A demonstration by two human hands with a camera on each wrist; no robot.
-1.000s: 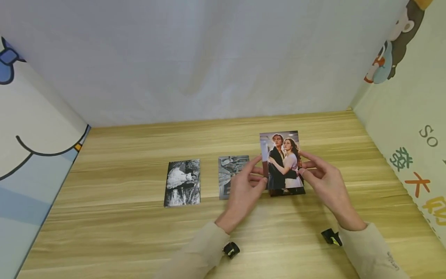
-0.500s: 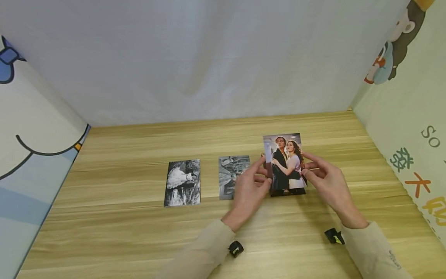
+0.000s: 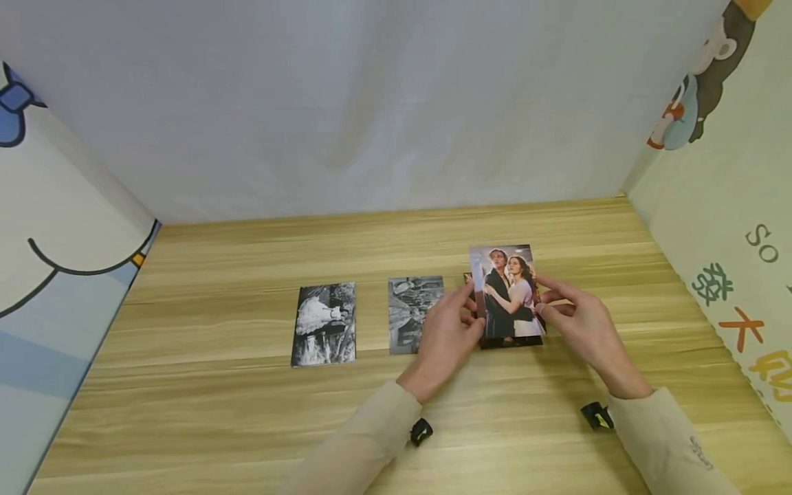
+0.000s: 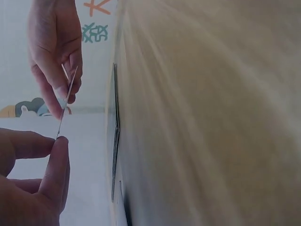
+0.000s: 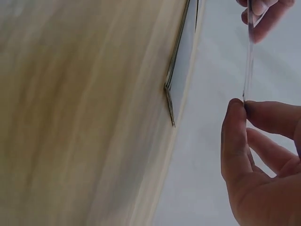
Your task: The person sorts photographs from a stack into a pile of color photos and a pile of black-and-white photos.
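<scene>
**Two hands hold a colour photo above a wooden table**

Head view: A person in beige sleeves holds a colour photo (image 3: 507, 294) of an embracing couple, raised off the table (image 3: 247, 412) with its picture side toward the camera. The left hand (image 3: 447, 337) pinches its left edge and the right hand (image 3: 578, 323) pinches its right edge. Just under and behind the photo, the corner of more prints (image 3: 468, 278) shows on the table. Left of the colour photo lie two black-and-white photos face up: a near one (image 3: 413, 313) just beside the left hand, and a far one (image 3: 324, 323) further left, with a gap between them. To my eye, two prints are already laid in a row and the colour one is not yet set down. On the wall right of the photo I can read "SO" and large coloured Chinese characters, too cut off to make out; cartoon figures decorate both side walls.

Left wrist view: The photo (image 4: 66, 103) appears edge-on as a thin line, clear of the table, nipped between the thumb and forefinger of each hand. Flat prints (image 4: 115, 136) lie on the table just beyond it.

Right wrist view: The same thin edge (image 5: 248, 61), with right fingertips (image 5: 235, 110) gripping one end and the left hand gripping the other.
</scene>
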